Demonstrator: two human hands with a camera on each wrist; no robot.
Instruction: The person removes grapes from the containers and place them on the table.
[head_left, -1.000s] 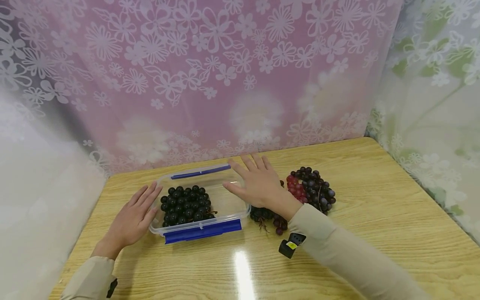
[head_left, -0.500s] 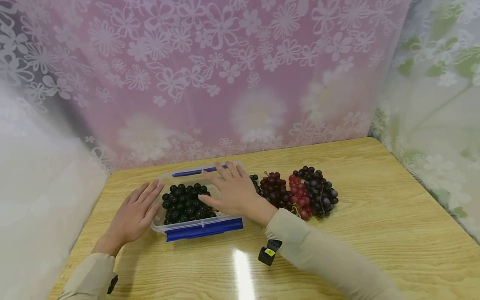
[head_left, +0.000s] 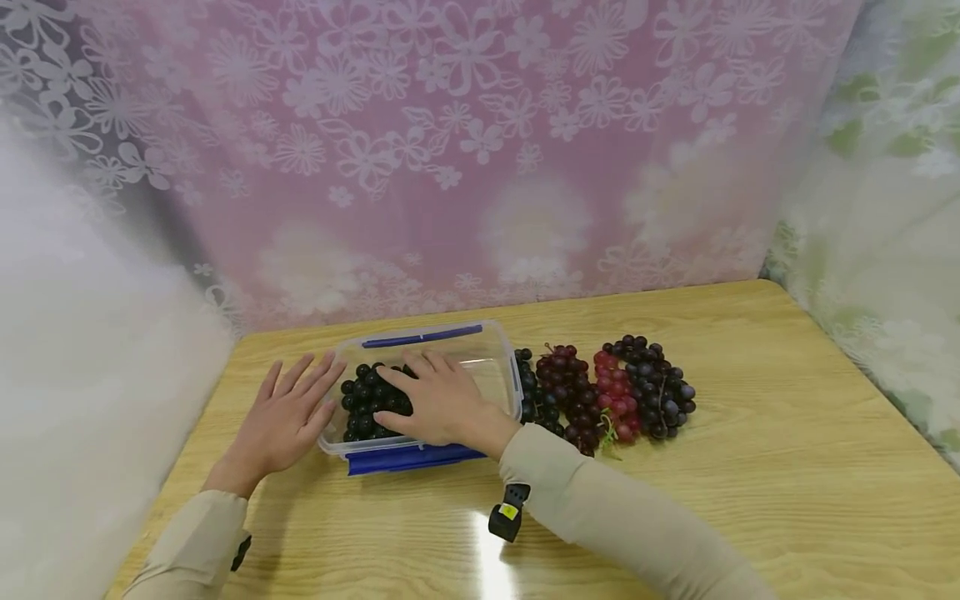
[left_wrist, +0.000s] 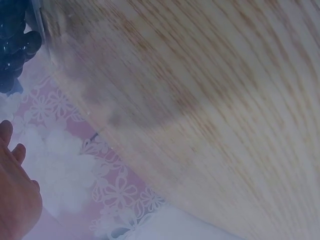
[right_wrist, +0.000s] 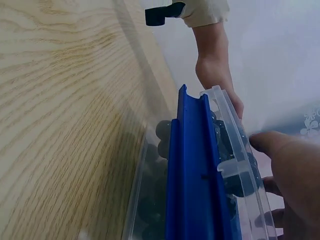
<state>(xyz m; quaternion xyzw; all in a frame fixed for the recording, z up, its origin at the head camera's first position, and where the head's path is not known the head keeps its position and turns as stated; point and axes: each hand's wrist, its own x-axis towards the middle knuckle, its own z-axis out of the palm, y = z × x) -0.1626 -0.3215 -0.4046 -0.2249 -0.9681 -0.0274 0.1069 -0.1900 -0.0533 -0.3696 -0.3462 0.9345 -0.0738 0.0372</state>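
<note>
A clear plastic food container (head_left: 493,379) with blue locking flaps (head_left: 412,457) stands on the table, holding a bunch of black grapes (head_left: 363,408) in its left part. My right hand (head_left: 438,406) lies over that bunch, palm down with fingers spread, covering its right side. In the right wrist view its thumb (right_wrist: 272,142) reaches across the container's rim beside the grapes. At the container's left end, my left hand (head_left: 281,423) has its fingers extended, tips by the rim. The left wrist view catches only part of this hand (left_wrist: 17,197).
To the container's right lie several more bunches in a row: black grapes (head_left: 537,400), dark red grapes (head_left: 572,392), bright red grapes (head_left: 617,396) and bluish-black grapes (head_left: 660,387). The wooden table (head_left: 780,417) ends at a pink floral curtain (head_left: 450,167) behind.
My right hand has moved left from the container's right end to over the grapes inside. This uncovers the bunches on the right. The left hand stays at the left end.
</note>
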